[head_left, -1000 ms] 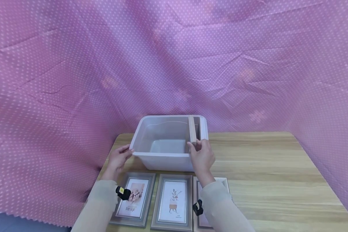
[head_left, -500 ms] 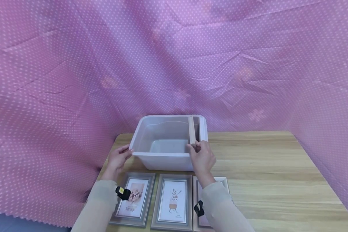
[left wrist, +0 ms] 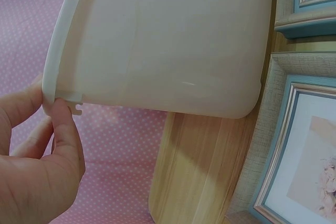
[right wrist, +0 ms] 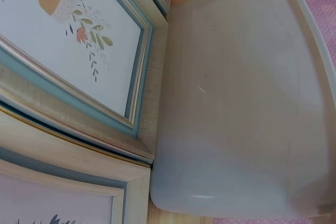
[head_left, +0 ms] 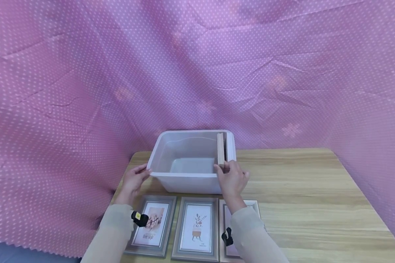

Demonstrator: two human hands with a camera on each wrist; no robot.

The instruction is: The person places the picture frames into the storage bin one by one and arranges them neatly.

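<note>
A white plastic bin [head_left: 184,184] stands at the back of the wooden table. At its front left corner my left hand [head_left: 134,180] pinches the rim; the left wrist view shows the thumb and fingers [left wrist: 65,129] at that corner. Inside the bin, along the right wall, a picture frame [head_left: 220,148] stands on edge, its pale wood-coloured side facing up. My right hand [head_left: 232,180] reaches over the front rim and pinches the near end of this frame. Most of its face is hidden in the bin.
Three picture frames lie in a row before the bin: one with a flower photo [head_left: 150,226], one with a plant drawing [head_left: 196,230], and a paler one [head_left: 250,204] partly under the right forearm. Pink dotted cloth [head_left: 197,73] hangs behind and beside the table [head_left: 309,197].
My right hand has shifted slightly right and down, bringing the frame in the bin closer to the right wall and lower. My left hand has stayed on the rim.
</note>
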